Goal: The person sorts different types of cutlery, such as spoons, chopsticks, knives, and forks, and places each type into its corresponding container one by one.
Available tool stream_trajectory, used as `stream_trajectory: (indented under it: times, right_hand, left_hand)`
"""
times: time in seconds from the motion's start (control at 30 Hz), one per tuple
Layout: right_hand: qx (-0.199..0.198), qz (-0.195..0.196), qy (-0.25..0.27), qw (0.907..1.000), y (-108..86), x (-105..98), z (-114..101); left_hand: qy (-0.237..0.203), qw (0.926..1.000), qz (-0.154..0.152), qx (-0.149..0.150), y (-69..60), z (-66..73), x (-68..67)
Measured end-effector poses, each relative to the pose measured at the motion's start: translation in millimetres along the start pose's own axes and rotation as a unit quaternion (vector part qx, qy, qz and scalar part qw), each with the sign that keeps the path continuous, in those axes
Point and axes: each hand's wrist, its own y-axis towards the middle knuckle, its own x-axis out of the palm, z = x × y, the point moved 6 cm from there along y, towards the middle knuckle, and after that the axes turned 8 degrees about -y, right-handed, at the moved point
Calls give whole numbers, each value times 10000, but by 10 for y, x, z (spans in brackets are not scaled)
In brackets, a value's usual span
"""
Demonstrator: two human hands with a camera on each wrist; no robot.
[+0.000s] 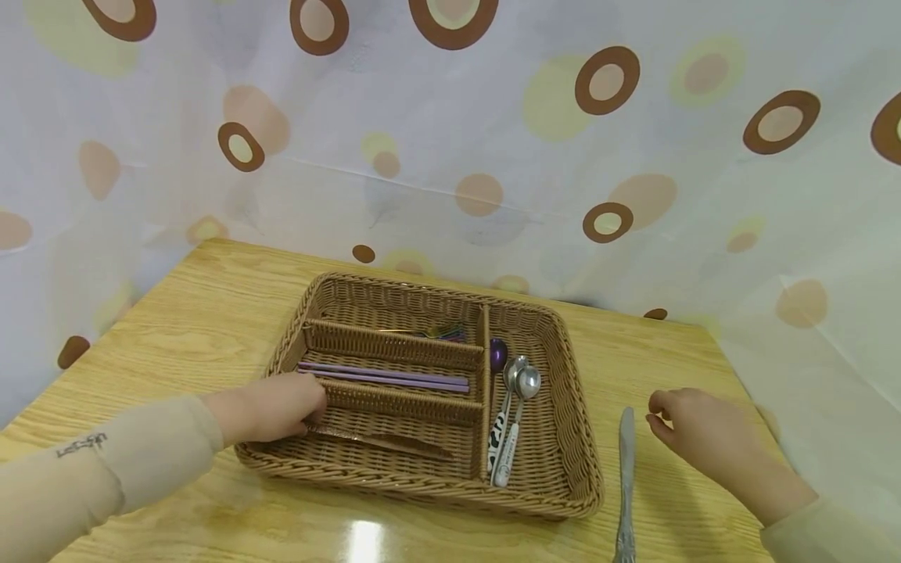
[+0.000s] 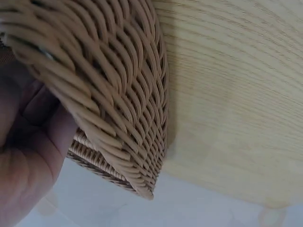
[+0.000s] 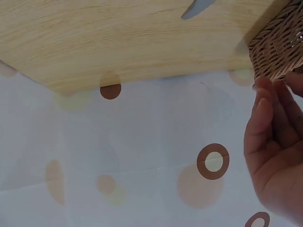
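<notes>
A brown wicker cutlery basket (image 1: pixel 415 486) with several compartments stands on the table. My left hand (image 1: pixel 285 408) reaches over its left side into the front compartment, where the fingers pinch the near end of a copper-brown table knife (image 1: pixel 411 444). That knife lies low along the compartment floor. In the left wrist view the fingertips are hidden behind the basket's woven rim (image 2: pixel 90 123). My right hand (image 1: pixel 718 438) hovers right of the basket, fingers loosely bent and holding nothing. Close beside it a silver table knife (image 1: pixel 626 477) rests on the table.
Purple chopsticks (image 1: pixel 394 378) lie in the middle compartment. Behind them, the back compartment contains thin coloured cutlery (image 1: pixel 432 331). The right compartment has a purple spoon (image 1: pixel 498 356) and two spoons with patterned handles (image 1: pixel 508 453). A dotted white cloth (image 1: pixel 436 141) hangs behind the table.
</notes>
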Motion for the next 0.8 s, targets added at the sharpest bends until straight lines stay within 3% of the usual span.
stream_trajectory:
  times: [0.13,0.23,0.4,0.5,0.63,0.8]
  right_hand:
    - [-936,-355,46,9950,-60,212,-122]
    - [-1850,-325,-117,9821,-145,363,-259]
    - [-3301,862,-574,9383,-325,470,-497]
    - [-3635,1313,-673,9198,-403,496,-572]
    - [-3716,1205,-943,9157,-439,529,-626]
    - [-3923,1279,-1445,8994,-485,556,-684]
  left_hand:
    - [119,9997,119,-168,15,-35,57]
    - [208,9991,226,-284,37,-44,82]
    - [457,9972,413,-424,63,-15,95]
    - [655,9956,499,-439,69,10,103]
    - [669,9954,476,-490,72,20,121]
    - [750,9948,537,-440,85,22,134]
